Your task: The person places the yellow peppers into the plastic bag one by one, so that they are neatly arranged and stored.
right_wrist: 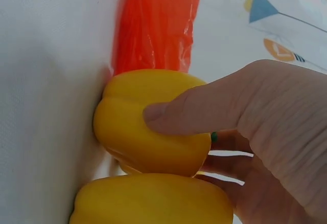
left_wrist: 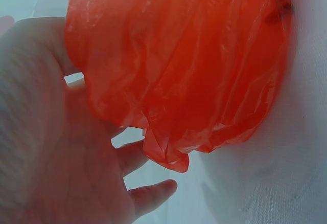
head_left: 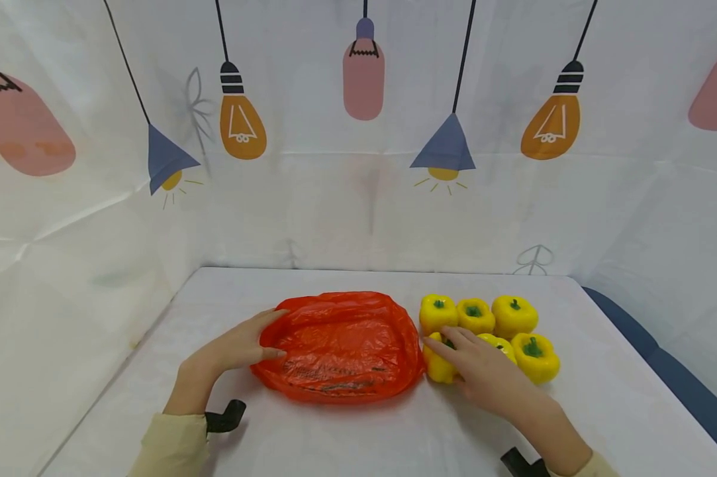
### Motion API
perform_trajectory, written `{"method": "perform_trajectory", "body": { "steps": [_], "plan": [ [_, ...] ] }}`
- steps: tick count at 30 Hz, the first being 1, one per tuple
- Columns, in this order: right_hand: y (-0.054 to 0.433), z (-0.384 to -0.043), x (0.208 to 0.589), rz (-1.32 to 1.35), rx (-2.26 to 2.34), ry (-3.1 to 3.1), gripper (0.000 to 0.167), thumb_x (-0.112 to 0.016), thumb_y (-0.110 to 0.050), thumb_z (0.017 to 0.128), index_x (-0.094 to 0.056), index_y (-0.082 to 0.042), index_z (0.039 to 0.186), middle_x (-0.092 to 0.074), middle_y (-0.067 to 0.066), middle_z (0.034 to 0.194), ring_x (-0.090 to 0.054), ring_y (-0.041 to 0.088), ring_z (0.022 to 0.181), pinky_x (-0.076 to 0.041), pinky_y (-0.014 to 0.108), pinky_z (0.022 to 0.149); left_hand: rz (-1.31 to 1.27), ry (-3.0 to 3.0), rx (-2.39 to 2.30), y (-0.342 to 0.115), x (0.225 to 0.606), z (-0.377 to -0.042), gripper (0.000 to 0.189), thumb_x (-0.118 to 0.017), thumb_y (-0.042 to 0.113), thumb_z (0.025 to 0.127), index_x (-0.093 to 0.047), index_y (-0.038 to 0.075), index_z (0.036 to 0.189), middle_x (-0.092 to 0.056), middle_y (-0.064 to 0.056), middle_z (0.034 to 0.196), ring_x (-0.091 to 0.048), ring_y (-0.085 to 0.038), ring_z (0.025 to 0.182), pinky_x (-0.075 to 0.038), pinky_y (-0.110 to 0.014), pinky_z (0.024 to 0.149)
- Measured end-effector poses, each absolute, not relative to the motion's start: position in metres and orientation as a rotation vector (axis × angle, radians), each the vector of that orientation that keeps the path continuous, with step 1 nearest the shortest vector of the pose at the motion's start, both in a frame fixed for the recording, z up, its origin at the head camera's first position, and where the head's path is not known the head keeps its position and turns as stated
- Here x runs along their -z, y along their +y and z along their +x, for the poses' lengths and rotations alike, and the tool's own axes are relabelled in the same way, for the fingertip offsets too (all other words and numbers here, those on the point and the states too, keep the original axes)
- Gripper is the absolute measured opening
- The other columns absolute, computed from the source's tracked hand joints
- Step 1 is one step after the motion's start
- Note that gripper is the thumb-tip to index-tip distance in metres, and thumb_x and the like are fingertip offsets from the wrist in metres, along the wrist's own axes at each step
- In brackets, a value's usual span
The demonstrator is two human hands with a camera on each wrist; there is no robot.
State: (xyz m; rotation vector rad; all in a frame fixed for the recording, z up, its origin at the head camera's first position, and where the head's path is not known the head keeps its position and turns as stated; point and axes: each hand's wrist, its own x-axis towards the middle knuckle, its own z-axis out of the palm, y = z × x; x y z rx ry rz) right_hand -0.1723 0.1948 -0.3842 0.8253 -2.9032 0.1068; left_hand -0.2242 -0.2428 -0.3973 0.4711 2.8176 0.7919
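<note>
A red plastic bag (head_left: 349,341) lies on the table in front of me, its rim bunched round a sunken middle. My left hand (head_left: 236,348) rests at the bag's left edge with fingers spread, thumb and fingertips over the red film; the left wrist view shows the fingers loosely extended, partly behind the bag (left_wrist: 179,65). To the right, my right hand (head_left: 492,381) holds the near-left yellow bell pepper (head_left: 437,368). In the right wrist view the thumb presses on that pepper's side (right_wrist: 127,121), with the other fingers behind it.
More yellow bell peppers with green stems stand round the right hand: a back row (head_left: 476,315) and a near-right one (head_left: 537,358), with another partly hidden by the hand. A white cloth covers the table (head_left: 334,444). A dark blue chair (head_left: 662,358) stands beyond the right edge.
</note>
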Motion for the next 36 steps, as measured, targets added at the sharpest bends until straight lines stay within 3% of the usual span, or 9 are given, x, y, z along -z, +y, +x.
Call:
{"method": "perform_trajectory", "body": {
  "steps": [12, 26, 36],
  "plan": [
    [0.193, -0.183, 0.397, 0.884, -0.131, -2.835, 0.074, -0.078, -0.001, 0.076, -0.056, -0.030, 0.141, -0.051, 0.004, 0.142, -0.052, 0.026, 0.126, -0.052, 0.049, 0.103, 0.404, 2.809, -0.801, -0.238, 0.401, -0.225, 0.082, -0.073, 0.029, 0.085, -0.034, 0.007, 0.153, -0.038, -0.018, 0.157, -0.033, -0.042, 0.146, -0.029, -0.065, 0.116],
    [0.196, -0.187, 0.395, 0.947, -0.177, -2.823, 0.071, -0.077, -0.004, 0.073, -0.058, -0.026, 0.138, -0.056, 0.008, 0.139, -0.053, 0.032, 0.125, -0.047, 0.055, 0.105, 0.369, 2.827, -0.811, -0.234, 0.396, -0.221, 0.085, -0.074, 0.019, 0.083, -0.030, 0.003, 0.155, -0.037, -0.019, 0.158, -0.033, -0.041, 0.146, -0.030, -0.063, 0.116],
    [0.196, -0.186, 0.376, 0.902, -0.271, -2.771, 0.070, -0.078, -0.008, 0.073, -0.057, -0.033, 0.136, -0.055, 0.001, 0.133, -0.056, 0.026, 0.118, -0.054, 0.048, 0.098, 0.393, 2.841, -0.803, -0.233, 0.392, -0.219, 0.084, -0.072, 0.012, 0.084, -0.029, 0.004, 0.155, -0.037, -0.018, 0.158, -0.034, -0.041, 0.145, -0.031, -0.064, 0.115]
  ]
}}
